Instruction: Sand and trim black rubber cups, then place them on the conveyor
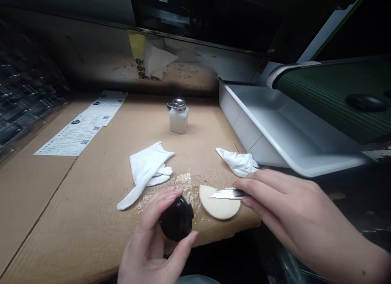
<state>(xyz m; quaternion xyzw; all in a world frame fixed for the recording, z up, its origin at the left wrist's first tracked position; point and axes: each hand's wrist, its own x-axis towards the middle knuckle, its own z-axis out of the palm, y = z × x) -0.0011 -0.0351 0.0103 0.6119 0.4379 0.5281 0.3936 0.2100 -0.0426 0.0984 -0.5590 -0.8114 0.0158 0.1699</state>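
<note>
Between the thumb and fingers of my left hand [152,243] is a round, glossy black plastic piece [176,219] with a small tab on its right edge. My right hand [284,206] grips a craft knife [227,193], its pointed metal blade facing left. The blade is apart from the black piece. Under the knife, a pale round pad [221,208] lies near the table's front edge. A crumpled white glove [149,170] rests beyond my left hand, and another white crumpled cloth or glove [238,161] lies just beyond my right hand.
A square bottle with a metal pump top [179,117] stands on the cardboard-covered table [100,202]. Printed label sheets [70,133] lie at left, beside stacked clear plastic [27,84]. At right are a white tray [259,141] and a green conveyor belt [336,92] with a black piece on it.
</note>
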